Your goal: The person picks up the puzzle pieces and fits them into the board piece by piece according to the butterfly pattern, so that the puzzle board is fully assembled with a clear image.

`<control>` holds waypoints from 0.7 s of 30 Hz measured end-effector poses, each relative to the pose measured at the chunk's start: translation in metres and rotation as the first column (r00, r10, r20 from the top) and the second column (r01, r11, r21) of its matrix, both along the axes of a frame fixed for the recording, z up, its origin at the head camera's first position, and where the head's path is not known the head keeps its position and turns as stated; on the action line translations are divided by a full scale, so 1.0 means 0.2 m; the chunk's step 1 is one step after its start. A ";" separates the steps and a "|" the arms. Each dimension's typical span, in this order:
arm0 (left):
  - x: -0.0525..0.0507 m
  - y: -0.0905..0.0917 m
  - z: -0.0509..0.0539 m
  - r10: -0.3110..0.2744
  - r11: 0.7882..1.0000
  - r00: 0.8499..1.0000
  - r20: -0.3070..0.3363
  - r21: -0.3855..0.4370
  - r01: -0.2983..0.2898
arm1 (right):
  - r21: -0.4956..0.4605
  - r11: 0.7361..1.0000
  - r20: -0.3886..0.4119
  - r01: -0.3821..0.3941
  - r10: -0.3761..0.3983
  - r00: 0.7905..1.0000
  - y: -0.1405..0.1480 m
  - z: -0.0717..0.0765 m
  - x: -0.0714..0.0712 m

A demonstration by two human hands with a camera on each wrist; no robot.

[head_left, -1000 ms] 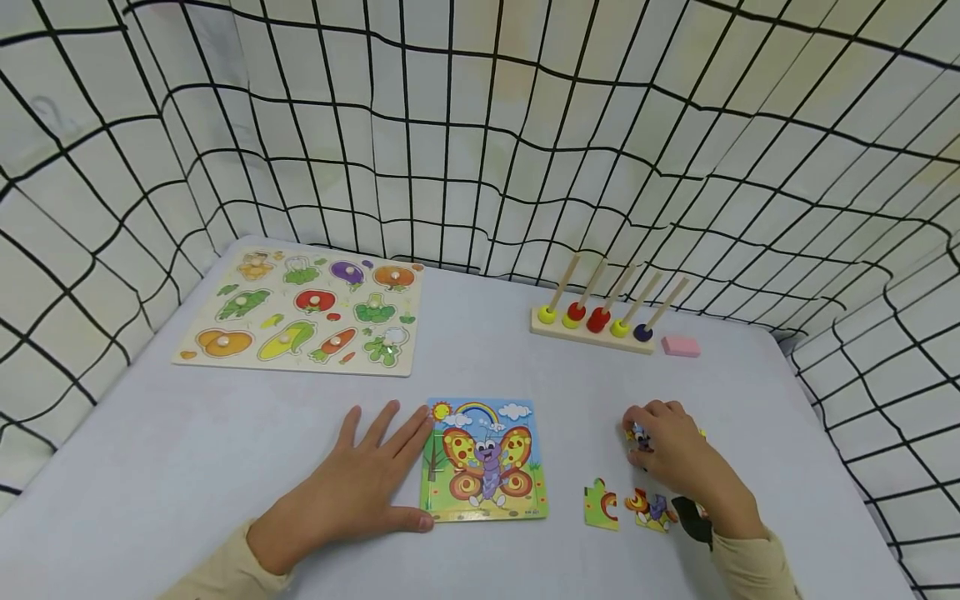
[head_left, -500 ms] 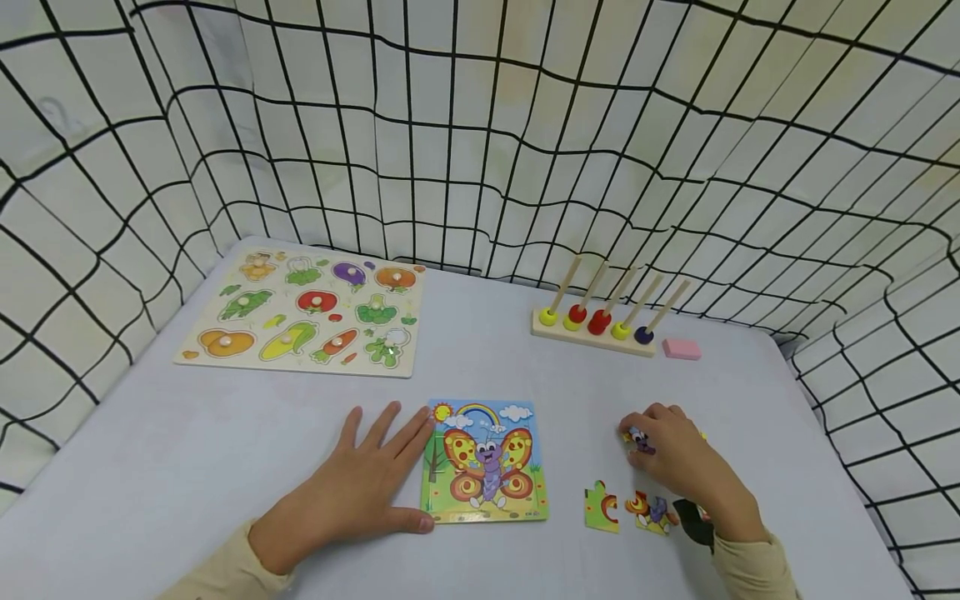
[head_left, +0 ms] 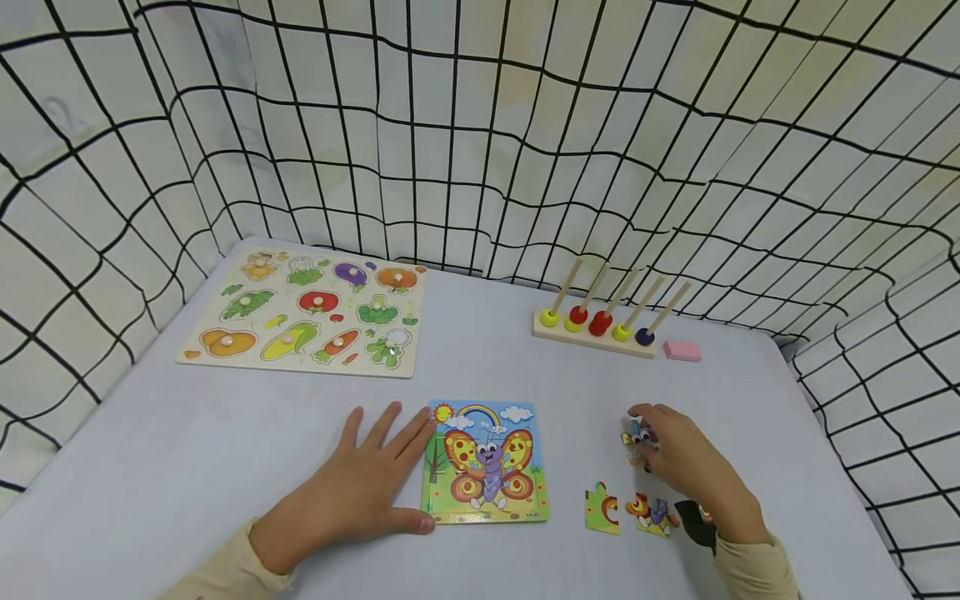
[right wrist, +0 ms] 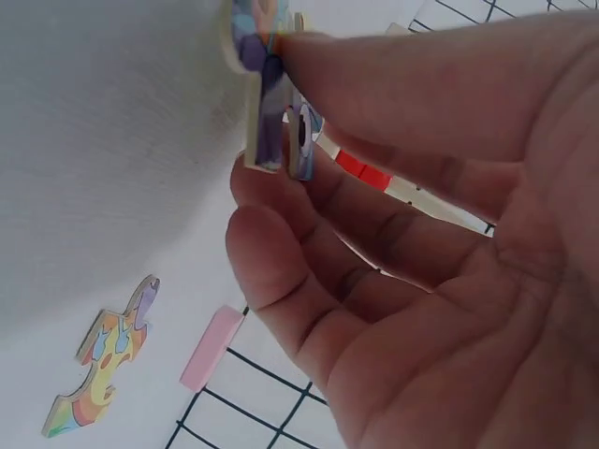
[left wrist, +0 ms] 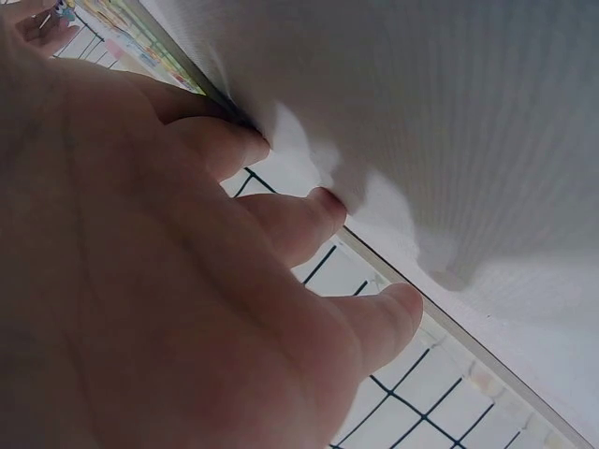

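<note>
Purple-and-blue jigsaw piece (head_left: 635,437) at the butterfly puzzle board (head_left: 487,467)'s three o'clock: I watch the right hand (head_left: 688,454) pinch it, while the left hand (head_left: 358,487), fingers released and spread, touches the board's nine-o'clock edge.

A white surface (head_left: 480,325) is carrying everything. At its far left, a vegetable board (head_left: 348,302) is lying flat. Toward the far right, a peg rack (head_left: 585,336) is standing, with a pink block (head_left: 683,351) lying just beside its right end. Near the middle, a butterfly board (head_left: 487,462) is lying flat, and the left hand (head_left: 360,483) is resting by its left edge. To its right, a green piece (head_left: 597,510) and a purple piece (head_left: 654,514) are lying near each other (another piece (right wrist: 110,346) is showing in the right wrist view).
</note>
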State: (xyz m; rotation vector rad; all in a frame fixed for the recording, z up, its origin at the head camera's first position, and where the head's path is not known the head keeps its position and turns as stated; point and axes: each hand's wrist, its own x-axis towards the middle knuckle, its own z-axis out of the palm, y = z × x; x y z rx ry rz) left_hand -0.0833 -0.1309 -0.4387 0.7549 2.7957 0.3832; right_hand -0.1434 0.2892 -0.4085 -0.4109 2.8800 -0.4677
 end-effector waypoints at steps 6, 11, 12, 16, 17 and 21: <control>0.00 0.00 0.01 -0.001 1.000 1.000 0.008 0.005 0.001 | -0.024 0.998 0.027 0.051 -0.051 0.998 0.00 0.00 -0.01; 0.00 0.00 0.01 -0.003 1.000 1.000 0.013 0.005 0.003 | -0.075 0.994 0.017 0.078 -0.077 0.997 0.03 -0.02 -0.02; 0.00 0.00 0.02 -0.004 1.000 1.000 0.015 0.006 0.004 | -0.084 0.993 0.017 0.082 -0.081 0.997 0.03 -0.02 -0.02; 0.00 0.00 0.02 -0.006 1.000 1.000 0.019 0.005 0.006 | -0.123 0.989 0.028 0.084 -0.081 0.996 0.06 -0.03 -0.02; 0.00 0.00 0.02 -0.006 1.000 1.000 0.019 0.005 0.006 | -0.133 0.988 0.031 0.081 -0.078 0.997 0.06 -0.03 -0.02; 0.00 0.00 0.02 -0.006 1.000 1.000 0.025 0.018 0.005 | -0.161 0.985 0.037 0.058 -0.053 0.998 0.08 -0.02 -0.01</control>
